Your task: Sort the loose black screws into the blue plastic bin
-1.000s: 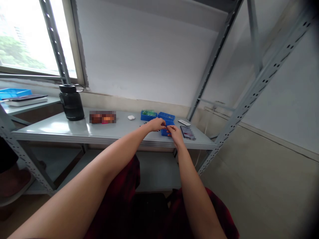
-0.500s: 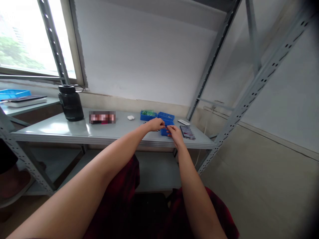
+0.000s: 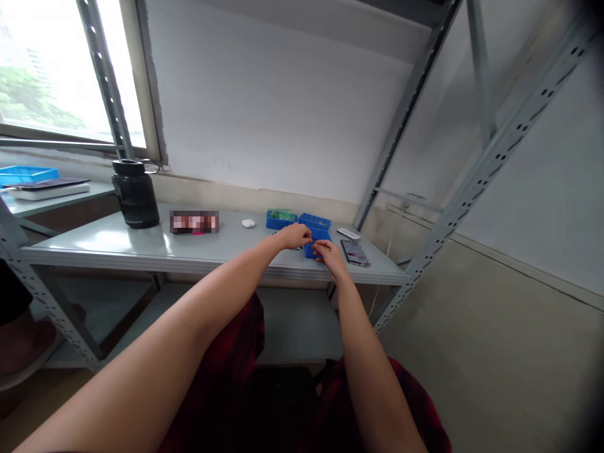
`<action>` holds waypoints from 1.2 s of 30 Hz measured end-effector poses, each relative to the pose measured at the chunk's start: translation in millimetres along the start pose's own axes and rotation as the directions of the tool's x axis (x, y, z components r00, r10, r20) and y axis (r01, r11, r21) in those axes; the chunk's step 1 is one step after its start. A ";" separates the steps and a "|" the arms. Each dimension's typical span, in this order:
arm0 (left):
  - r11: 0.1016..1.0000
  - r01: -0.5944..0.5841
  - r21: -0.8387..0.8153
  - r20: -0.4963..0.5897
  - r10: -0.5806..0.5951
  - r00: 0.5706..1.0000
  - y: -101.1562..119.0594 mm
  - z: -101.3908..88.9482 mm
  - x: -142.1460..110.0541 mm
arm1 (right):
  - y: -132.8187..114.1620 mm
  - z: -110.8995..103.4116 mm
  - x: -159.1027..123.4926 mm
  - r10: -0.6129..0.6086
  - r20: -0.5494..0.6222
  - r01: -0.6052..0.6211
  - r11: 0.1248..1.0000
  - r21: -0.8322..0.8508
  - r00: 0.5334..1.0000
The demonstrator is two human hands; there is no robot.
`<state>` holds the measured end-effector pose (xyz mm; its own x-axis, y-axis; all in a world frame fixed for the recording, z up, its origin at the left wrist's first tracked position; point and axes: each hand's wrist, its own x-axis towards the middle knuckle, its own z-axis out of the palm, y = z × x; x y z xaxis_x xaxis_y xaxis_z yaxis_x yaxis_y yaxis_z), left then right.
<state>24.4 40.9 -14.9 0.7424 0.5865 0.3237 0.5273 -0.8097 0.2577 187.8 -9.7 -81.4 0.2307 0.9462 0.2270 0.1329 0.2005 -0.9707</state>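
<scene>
1 left hand [image 3: 299,236], 1 right hand [image 3: 330,255] — can't discern either grip | 3+ blue bins [image 3: 310,252] | 1 phone [image 3: 353,251]

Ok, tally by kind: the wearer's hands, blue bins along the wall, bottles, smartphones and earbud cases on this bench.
Hands: 2
Blue bins along the wall: 2
Black bottle: 1
Smartphone: 1
White earbud case: 1
Total: 7
Blue plastic under the hands is partly hidden, so uncounted.
</scene>
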 end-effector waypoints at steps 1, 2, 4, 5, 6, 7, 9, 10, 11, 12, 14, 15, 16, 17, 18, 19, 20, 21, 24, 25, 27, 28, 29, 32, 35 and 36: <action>1.000 -0.001 0.002 -0.002 0.001 1.000 0.0 0.2 0.4 | -0.1 -0.1 -0.1 0.000 0.003 0.000 1.000 -0.005 1.000; 1.000 -0.001 0.004 -0.004 0.001 1.000 0.1 0.4 0.7 | -0.2 -0.1 -0.2 -0.001 0.007 0.001 1.000 -0.011 1.000; 1.000 0.002 0.010 -0.005 -0.001 1.000 0.5 0.5 0.9 | 0.1 0.1 0.0 -0.003 0.012 0.003 1.000 -0.023 1.000; 1.000 0.003 0.014 -0.003 -0.003 1.000 0.9 0.3 0.7 | 0.3 0.2 0.1 -0.003 0.013 0.004 1.000 -0.029 1.000; 1.000 0.003 0.014 -0.003 -0.003 1.000 1.5 -0.2 0.1 | 0.7 0.4 0.2 -0.004 0.016 0.005 0.999 -0.035 1.000; 1.000 0.003 0.009 -0.004 -0.003 1.000 2.4 -0.9 -0.6 | 1.2 0.5 0.3 -0.007 0.021 0.008 0.999 -0.041 1.000; 1.000 -0.004 -0.013 -0.009 0.004 1.000 5.0 -2.8 -2.6 | 2.2 0.5 0.7 -0.015 0.038 0.017 0.999 -0.049 0.999; 1.000 -0.008 -0.026 -0.013 0.008 1.000 6.6 -3.9 -3.6 | 2.8 0.6 1.0 -0.021 0.044 0.023 0.999 -0.048 0.999; 0.999 -0.011 -0.039 -0.016 0.011 1.000 8.3 -4.9 -4.5 | 3.3 0.6 1.5 -0.027 0.044 0.029 0.999 -0.045 0.999; 0.999 -0.012 -0.051 -0.021 0.011 1.000 10.1 -5.8 -5.1 | 3.7 0.8 2.0 -0.034 0.039 0.035 0.999 -0.039 0.999; 0.997 -0.011 -0.077 -0.027 0.008 1.000 13.3 -6.8 -5.7 | 4.6 1.8 3.3 -0.048 0.019 0.049 0.998 -0.028 0.999; 0.996 -0.008 -0.091 -0.029 0.006 1.000 14.5 -7.0 -5.5 | 4.9 2.7 3.9 -0.058 0.012 0.058 0.998 -0.023 0.998; 0.995 -0.008 -0.102 -0.030 0.004 1.000 15.4 -6.9 -5.1 | 5.2 3.9 4.5 -0.067 0.011 0.067 0.998 -0.019 0.998; 0.994 -0.008 -0.111 -0.032 0.004 0.999 16.1 -6.7 -4.5 | 5.4 5.2 4.9 -0.078 0.013 0.078 0.997 -0.016 0.997; 0.993 -0.008 -0.116 -0.035 0.004 0.999 16.4 -6.4 -3.8 | 5.4 6.5 5.1 -0.088 0.019 0.088 0.996 -0.013 0.996; 0.993 -0.005 -0.117 -0.041 0.000 0.999 16.6 -6.2 -3.1 | 5.4 7.6 5.3 -0.096 0.023 0.097 0.995 -0.010 0.995; 0.993 0.003 -0.115 -0.053 -0.009 0.999 16.8 -5.9 -2.6 | 5.1 8.5 5.3 -0.103 0.024 0.103 0.995 -0.009 0.994; 0.994 0.016 -0.112 -0.068 -0.023 0.997 16.9 -5.8 -2.2 | 4.6 9.0 5.2 -0.106 0.020 0.106 0.994 -0.009 0.994; 0.994 0.053 -0.091 -0.104 -0.063 0.993 18.1 -5.8 -2.5 | 2.4 8.1 5.0 -0.106 -0.019 0.106 0.994 -0.006 0.994; 0.995 0.057 -0.081 -0.101 -0.065 0.993 18.7 -5.8 -2.9 | 1.5 7.3 5.0 -0.107 -0.029 0.107 0.994 -0.002 0.994; 0.997 0.053 -0.051 -0.068 -0.057 0.996 19.5 -5.8 -3.9 | -0.2 5.8 5.1 -0.110 -0.037 0.110 0.994 0.007 0.993; 0.998 0.048 -0.030 -0.047 -0.049 0.998 19.7 -5.6 -4.2 | -0.8 5.3 5.2 -0.112 -0.039 0.113 0.994 0.010 0.993; 0.999 0.044 -0.005 -0.028 -0.044 0.999 19.6 -5.4 -4.3 | -1.1 5.0 5.3 -0.112 -0.039 0.112 0.994 0.010 0.993; 0.998 0.032 0.059 0.004 -0.032 0.999 18.1 -4.7 -3.7 | -0.9 4.7 5.5 -0.107 -0.040 0.107 0.994 -0.003 0.993; 0.996 0.026 0.083 0.023 -0.028 0.999 16.0 -4.5 -2.2 | 0.3 4.4 5.2 -0.111 -0.029 0.110 0.994 -0.018 0.993; 0.996 0.024 0.090 0.028 -0.026 0.999 15.5 -4.5 -1.8 | 0.7 4.2 5.0 -0.113 -0.025 0.113 0.993 -0.020 0.993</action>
<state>29.4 27.4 -7.4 0.7395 0.6069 0.2913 0.5797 -0.7941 0.1826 185.0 -3.8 -81.3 0.2387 0.9106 0.3374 0.1768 0.3009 -0.9371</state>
